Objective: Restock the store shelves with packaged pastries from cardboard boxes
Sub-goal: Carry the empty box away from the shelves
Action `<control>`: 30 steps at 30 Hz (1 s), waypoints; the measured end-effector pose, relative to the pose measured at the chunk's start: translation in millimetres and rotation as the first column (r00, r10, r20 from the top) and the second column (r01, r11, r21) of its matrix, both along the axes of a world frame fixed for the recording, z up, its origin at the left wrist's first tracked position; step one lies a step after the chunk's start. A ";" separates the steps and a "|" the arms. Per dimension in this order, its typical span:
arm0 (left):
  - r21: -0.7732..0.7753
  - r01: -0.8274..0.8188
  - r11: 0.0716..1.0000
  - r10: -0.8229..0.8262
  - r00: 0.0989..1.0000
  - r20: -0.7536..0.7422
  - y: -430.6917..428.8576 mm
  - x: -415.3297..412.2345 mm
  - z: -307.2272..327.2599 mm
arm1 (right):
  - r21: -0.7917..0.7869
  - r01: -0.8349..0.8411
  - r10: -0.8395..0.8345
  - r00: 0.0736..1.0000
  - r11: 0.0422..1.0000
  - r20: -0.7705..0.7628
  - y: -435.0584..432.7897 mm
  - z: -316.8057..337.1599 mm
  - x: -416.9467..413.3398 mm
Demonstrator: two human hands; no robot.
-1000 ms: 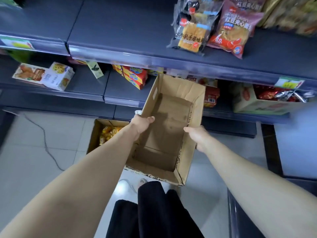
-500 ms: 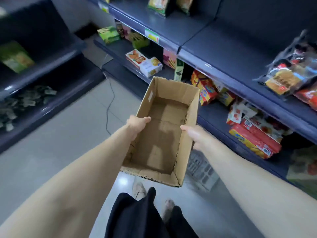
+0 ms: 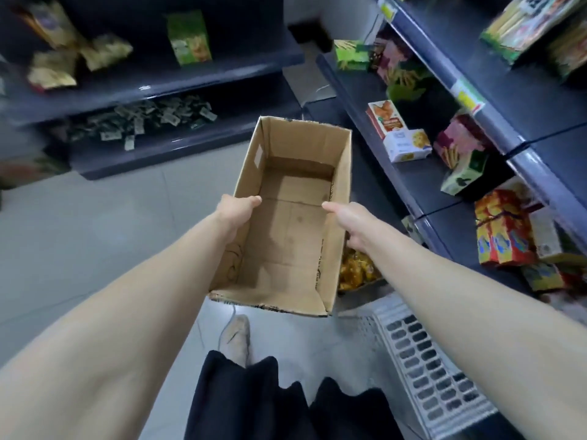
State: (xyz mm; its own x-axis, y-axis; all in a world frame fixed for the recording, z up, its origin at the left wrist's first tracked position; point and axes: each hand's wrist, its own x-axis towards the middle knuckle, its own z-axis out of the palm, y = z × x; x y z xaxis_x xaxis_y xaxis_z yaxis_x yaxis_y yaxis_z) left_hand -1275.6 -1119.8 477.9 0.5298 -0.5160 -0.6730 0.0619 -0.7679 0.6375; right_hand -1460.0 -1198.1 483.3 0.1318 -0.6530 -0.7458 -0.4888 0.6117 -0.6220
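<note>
Store aisle between shelves [image 3: 374, 100]: left hand [image 3: 236, 209] and right hand [image 3: 351, 222] each clamped on an empty box's [image 3: 286, 236] side walls.

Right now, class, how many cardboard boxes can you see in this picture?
2. An empty cardboard box is held between the left hand and right hand. A second box, holding yellow packets, peeks out on the floor behind it. Others may be hidden.

Dark shelves [image 3: 394, 160], snack boxes [image 3: 408, 144], tiled floor [image 3: 95, 223]
</note>
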 end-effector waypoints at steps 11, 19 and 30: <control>0.124 -0.219 0.968 0.219 0.976 0.014 0.8 221.1 -169.1 | 0.170 -0.161 0.159 0.987 0.972 0.025 -43.8 -179.9 241.8; 0.189 -0.356 0.915 0.344 0.934 0.093 9.5 288.4 -373.0 | 0.250 -0.314 0.303 0.949 0.916 0.082 -54.5 -385.5 328.4; 0.299 -0.417 0.858 0.387 0.909 0.156 60.5 312.3 -538.7 | 0.292 -0.286 0.227 0.949 0.913 0.218 -8.9 -563.2 351.6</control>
